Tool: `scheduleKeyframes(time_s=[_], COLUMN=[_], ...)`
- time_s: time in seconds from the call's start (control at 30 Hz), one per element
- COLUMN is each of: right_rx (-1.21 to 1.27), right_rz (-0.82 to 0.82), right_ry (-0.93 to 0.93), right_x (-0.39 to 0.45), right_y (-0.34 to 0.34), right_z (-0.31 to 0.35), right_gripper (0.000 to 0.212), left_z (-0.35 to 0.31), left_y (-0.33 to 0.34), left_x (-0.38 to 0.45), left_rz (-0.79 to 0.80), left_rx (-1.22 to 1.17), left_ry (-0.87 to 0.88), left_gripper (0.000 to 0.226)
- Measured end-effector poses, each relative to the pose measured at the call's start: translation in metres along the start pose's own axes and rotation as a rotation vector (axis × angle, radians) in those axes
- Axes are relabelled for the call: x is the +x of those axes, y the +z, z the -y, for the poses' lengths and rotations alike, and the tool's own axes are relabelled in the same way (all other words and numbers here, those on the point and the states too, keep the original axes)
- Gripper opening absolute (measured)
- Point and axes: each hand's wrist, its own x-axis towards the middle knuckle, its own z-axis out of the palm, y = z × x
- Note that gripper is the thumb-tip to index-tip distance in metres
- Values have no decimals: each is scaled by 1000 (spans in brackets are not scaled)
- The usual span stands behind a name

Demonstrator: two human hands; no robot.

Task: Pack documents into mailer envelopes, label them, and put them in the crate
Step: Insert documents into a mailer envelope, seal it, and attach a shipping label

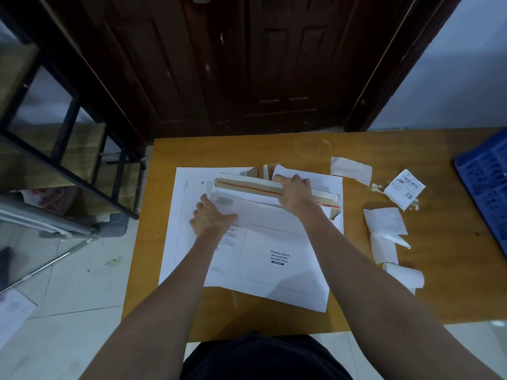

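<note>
A white mailer envelope (277,259) with a printed waybill box lies on the wooden table (356,297), on top of another white mailer (181,215). Its brown flap (247,186) with a red tear strip stands raised at the far edge. My right hand (295,193) grips the flap near its middle, fingers curled over it. My left hand (211,219) presses flat on the envelope's left part, just below the flap. A printed shipping label (404,189) lies crumpled to the right. The blue crate (485,182) sits at the table's right edge.
Several torn white backing papers (384,231) lie scattered on the right half of the table. A dark wooden door stands behind the table. A black metal rack (68,149) with boxes is at the left, over a tiled floor.
</note>
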Motion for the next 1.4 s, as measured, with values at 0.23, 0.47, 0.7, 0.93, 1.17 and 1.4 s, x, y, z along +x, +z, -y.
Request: scheduleKeyframes(time_s=[0.23,0.47,0.7,0.93,1.17,1.4], right_rx=[97,120,243,216,193,127], right_rz=[-31,-179,-80,15,38,64], right_ry=[15,20,56,38,52,40], right_x=[9,12,-3,-10,-8,-7], right_y=[21,39,60,67,64,60], right_z=[3,14,17,6,6,9], right_gripper=[47,58,40,54,54,40], left_z=[8,13,13,20,14,11], left_y=[2,4,24,23,15,12], left_x=[8,12,8,22,28,25], left_rz=[131,-118,-143,-26,16,20], left_rx=[156,375,259,408,479,493], left_ry=[-74,131,497,461,466,492], left_gripper=[93,84,76,85,70,71])
